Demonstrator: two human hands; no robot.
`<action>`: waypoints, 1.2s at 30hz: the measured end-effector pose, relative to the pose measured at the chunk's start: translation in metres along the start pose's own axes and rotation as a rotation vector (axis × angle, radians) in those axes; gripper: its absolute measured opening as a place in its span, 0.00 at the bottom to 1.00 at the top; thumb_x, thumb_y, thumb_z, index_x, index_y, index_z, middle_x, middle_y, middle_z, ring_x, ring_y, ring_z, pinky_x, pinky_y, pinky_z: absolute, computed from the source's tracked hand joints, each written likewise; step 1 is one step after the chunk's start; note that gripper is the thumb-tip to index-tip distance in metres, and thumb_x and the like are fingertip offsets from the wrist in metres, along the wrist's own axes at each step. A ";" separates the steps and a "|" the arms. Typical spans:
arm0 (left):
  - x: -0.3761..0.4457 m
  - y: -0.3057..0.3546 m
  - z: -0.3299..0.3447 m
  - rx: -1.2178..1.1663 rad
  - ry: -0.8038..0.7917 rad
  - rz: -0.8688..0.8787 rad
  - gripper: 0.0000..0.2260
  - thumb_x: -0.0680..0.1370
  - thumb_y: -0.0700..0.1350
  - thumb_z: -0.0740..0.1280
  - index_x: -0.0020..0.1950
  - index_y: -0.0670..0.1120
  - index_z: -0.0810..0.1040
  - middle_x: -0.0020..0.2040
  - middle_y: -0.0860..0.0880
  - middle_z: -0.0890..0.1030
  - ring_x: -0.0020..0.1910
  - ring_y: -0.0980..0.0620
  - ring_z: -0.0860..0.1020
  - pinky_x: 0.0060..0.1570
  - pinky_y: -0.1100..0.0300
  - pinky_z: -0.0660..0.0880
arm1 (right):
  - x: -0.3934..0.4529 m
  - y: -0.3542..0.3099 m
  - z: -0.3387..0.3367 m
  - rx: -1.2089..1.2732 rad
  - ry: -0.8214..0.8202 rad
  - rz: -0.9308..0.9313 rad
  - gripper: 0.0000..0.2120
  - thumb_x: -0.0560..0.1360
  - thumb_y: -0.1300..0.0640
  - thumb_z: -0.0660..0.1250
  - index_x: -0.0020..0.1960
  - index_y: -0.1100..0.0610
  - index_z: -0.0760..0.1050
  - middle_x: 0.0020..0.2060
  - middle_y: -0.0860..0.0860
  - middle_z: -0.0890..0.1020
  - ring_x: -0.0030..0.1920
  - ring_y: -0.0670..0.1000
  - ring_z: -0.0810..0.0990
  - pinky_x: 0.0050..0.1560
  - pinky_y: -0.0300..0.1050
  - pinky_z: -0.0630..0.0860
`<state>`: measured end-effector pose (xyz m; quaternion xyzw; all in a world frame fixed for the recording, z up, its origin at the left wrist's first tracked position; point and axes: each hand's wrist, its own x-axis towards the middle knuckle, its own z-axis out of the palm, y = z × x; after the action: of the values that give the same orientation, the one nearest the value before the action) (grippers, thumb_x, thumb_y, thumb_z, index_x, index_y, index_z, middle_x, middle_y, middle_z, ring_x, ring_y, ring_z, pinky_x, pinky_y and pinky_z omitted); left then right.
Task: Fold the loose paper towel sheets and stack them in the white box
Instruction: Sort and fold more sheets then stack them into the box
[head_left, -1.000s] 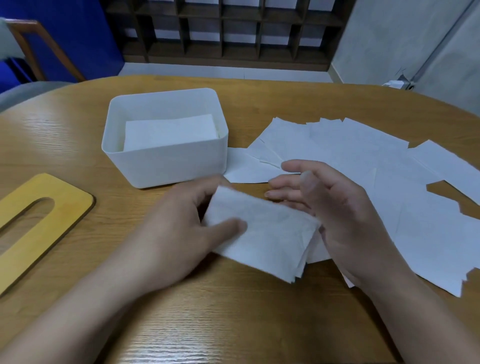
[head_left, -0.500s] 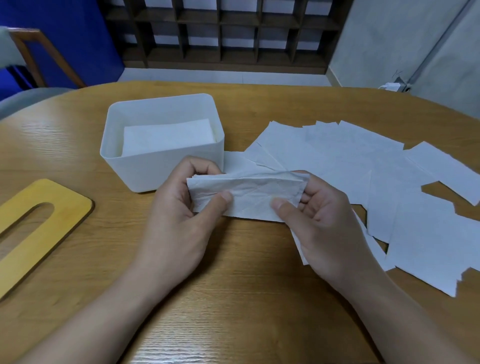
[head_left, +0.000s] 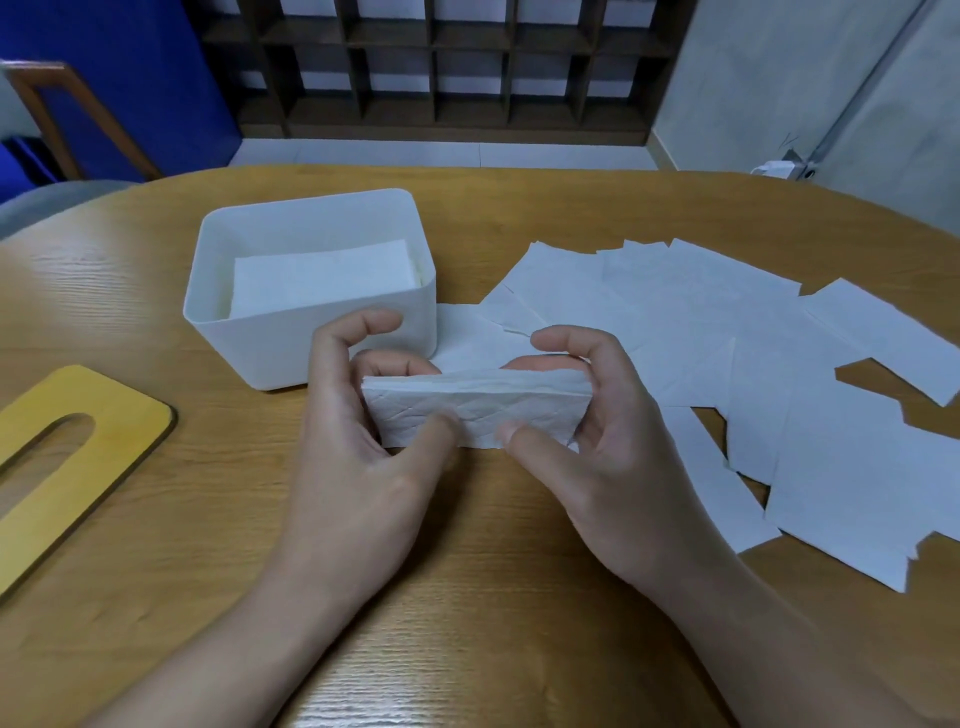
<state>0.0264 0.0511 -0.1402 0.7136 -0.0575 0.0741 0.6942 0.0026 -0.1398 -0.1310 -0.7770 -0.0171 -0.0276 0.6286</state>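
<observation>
Between the two hands, just above the wooden table (head_left: 467, 597), a folded paper towel (head_left: 475, 410) is held on edge, its long fold uppermost; the left hand (head_left: 358, 441) pinches its left end, thumb on the near face and curled fingers behind, with the index finger raised clear; the right hand (head_left: 587, 441) pinches the right end the same way, thumb in front, fingers wrapped over the top edge. Just beyond the left hand stands the white box (head_left: 311, 338), a stack of folded towels (head_left: 322, 275) lying flat inside it; to the right of the box, loose paper towel sheets (head_left: 727, 364) overlap across the tabletop, some reaching under the right hand; well apart at the left edge lies a yellow slotted board (head_left: 67, 467).
</observation>
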 end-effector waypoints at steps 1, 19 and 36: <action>0.000 0.000 -0.001 -0.005 0.003 -0.003 0.30 0.73 0.37 0.73 0.73 0.55 0.71 0.53 0.43 0.82 0.49 0.45 0.82 0.53 0.47 0.77 | 0.001 0.000 0.000 0.026 0.010 -0.002 0.25 0.80 0.57 0.77 0.72 0.41 0.72 0.64 0.43 0.83 0.64 0.48 0.85 0.65 0.55 0.84; 0.000 -0.004 -0.004 -0.010 -0.027 -0.019 0.28 0.72 0.35 0.69 0.70 0.53 0.72 0.48 0.48 0.79 0.46 0.47 0.77 0.50 0.47 0.74 | -0.004 0.002 0.005 -0.046 -0.036 0.001 0.23 0.81 0.58 0.75 0.70 0.45 0.70 0.59 0.44 0.81 0.60 0.46 0.84 0.51 0.40 0.83; 0.006 0.007 -0.022 0.274 -0.055 0.013 0.25 0.82 0.40 0.73 0.70 0.61 0.66 0.41 0.43 0.83 0.38 0.42 0.79 0.44 0.47 0.78 | 0.002 -0.011 -0.006 0.116 0.131 0.057 0.15 0.82 0.60 0.75 0.66 0.52 0.77 0.55 0.47 0.90 0.56 0.49 0.90 0.56 0.55 0.88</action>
<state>0.0309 0.0732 -0.1318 0.8031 -0.0704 0.0658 0.5879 0.0041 -0.1433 -0.1190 -0.7361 0.0447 -0.0593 0.6728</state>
